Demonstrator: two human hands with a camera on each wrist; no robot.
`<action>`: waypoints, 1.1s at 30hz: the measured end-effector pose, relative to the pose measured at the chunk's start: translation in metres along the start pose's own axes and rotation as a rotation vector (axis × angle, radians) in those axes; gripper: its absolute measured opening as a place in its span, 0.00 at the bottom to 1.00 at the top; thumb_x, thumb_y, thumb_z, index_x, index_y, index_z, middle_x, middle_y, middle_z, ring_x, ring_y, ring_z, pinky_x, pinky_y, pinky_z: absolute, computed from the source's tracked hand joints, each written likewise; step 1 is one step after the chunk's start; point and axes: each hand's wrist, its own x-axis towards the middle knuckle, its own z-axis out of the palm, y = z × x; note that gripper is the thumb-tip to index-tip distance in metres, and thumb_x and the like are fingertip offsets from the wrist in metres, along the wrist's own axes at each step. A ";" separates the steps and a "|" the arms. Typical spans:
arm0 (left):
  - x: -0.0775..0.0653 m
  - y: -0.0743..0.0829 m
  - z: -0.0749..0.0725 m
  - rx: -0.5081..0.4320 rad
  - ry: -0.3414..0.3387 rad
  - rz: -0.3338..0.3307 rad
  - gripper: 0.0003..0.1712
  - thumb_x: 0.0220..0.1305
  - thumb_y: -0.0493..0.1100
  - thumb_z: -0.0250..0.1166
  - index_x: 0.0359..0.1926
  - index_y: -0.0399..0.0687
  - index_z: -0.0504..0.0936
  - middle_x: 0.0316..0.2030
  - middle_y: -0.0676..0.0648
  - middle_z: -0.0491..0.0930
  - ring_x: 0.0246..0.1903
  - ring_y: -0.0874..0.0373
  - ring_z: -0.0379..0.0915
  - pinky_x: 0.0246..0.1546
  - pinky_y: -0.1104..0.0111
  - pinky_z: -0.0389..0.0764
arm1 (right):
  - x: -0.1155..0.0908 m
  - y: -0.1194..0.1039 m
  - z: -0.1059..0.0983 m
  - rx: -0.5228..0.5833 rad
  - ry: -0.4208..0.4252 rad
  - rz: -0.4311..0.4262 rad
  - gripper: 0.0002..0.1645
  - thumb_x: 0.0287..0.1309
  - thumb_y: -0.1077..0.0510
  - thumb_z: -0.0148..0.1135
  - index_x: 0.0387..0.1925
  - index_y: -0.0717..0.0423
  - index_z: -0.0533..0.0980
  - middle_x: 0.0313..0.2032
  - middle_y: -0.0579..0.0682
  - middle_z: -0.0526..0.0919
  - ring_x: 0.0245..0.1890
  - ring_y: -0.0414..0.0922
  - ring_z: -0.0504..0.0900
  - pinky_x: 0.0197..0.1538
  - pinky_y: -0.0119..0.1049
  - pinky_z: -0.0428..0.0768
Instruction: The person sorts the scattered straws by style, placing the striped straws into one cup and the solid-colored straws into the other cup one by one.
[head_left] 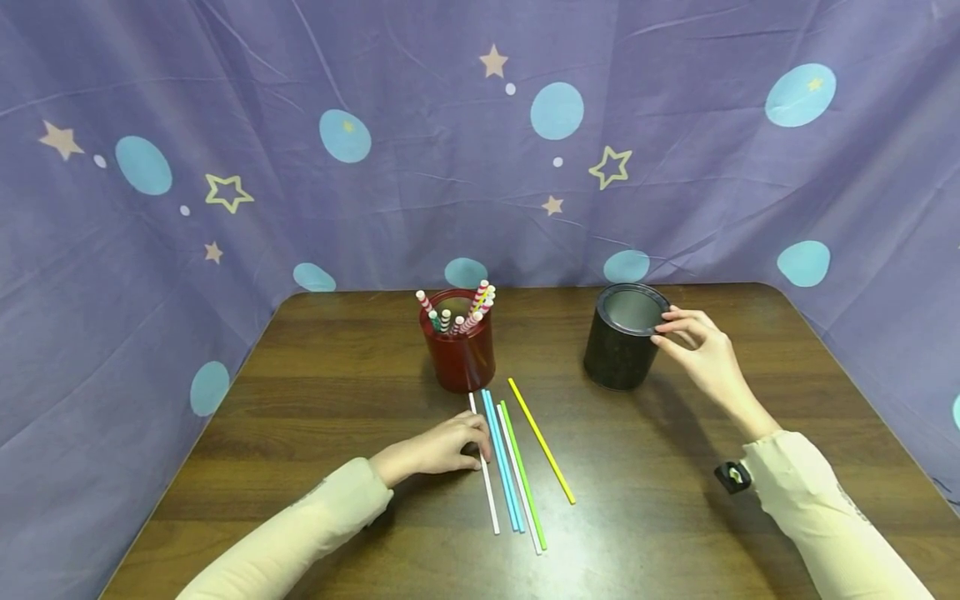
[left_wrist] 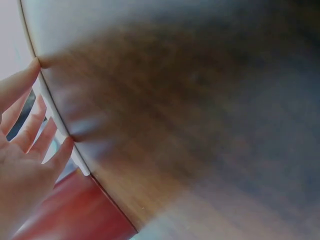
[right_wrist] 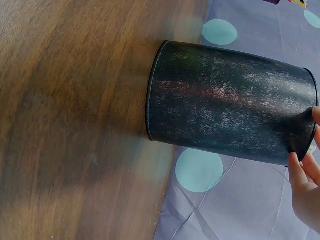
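Note:
In the head view my left hand [head_left: 453,443] reaches over a thin white straw [head_left: 489,498] on the table, fingertips and thumb touching it. The left wrist view shows the fingers spread along the same white straw [left_wrist: 56,115], thumb and little finger far apart. My right hand [head_left: 701,346] holds the rim of a black can [head_left: 618,358] at its right side. The can stands upright, its opening showing no contents. In the right wrist view the fingertips meet the top end of the black can [right_wrist: 225,100]; part of the hand is cut off.
A red can [head_left: 463,362] holding several striped straws [head_left: 472,321] stands behind the left hand. Right of the white straw lie blue straws [head_left: 504,467], another white straw [head_left: 521,483], a green straw [head_left: 525,479] and a yellow straw [head_left: 540,437]. A purple curtain [head_left: 450,225] hangs behind the brown table [head_left: 300,400].

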 end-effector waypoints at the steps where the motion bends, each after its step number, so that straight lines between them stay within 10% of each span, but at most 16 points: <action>1: 0.000 0.000 -0.001 0.008 -0.006 0.006 0.06 0.44 0.39 0.68 0.28 0.48 0.80 0.31 0.52 0.71 0.37 0.60 0.64 0.41 0.73 0.68 | 0.000 0.001 0.000 0.002 0.000 -0.001 0.09 0.42 0.77 0.60 0.32 0.78 0.74 0.42 0.70 0.70 0.53 0.42 0.69 0.52 0.21 0.70; 12: 0.001 -0.001 -0.002 0.072 -0.066 -0.002 0.06 0.46 0.42 0.66 0.28 0.53 0.77 0.31 0.55 0.70 0.39 0.59 0.63 0.42 0.69 0.67 | 0.000 0.002 0.000 0.004 -0.009 0.006 0.10 0.43 0.77 0.60 0.32 0.78 0.74 0.42 0.70 0.70 0.54 0.44 0.69 0.53 0.21 0.70; 24: 0.001 -0.002 0.001 0.074 0.028 0.066 0.02 0.48 0.39 0.66 0.24 0.52 0.80 0.28 0.55 0.73 0.36 0.60 0.66 0.40 0.73 0.70 | 0.000 0.001 0.000 0.002 0.000 0.006 0.10 0.43 0.77 0.60 0.32 0.78 0.74 0.42 0.69 0.70 0.53 0.41 0.69 0.53 0.23 0.71; 33: 0.003 0.003 -0.003 0.021 0.067 -0.040 0.03 0.46 0.38 0.67 0.25 0.49 0.82 0.26 0.55 0.77 0.32 0.63 0.71 0.37 0.75 0.73 | 0.000 0.001 -0.001 0.004 -0.005 0.009 0.10 0.43 0.77 0.60 0.32 0.78 0.74 0.42 0.70 0.69 0.53 0.41 0.69 0.52 0.21 0.70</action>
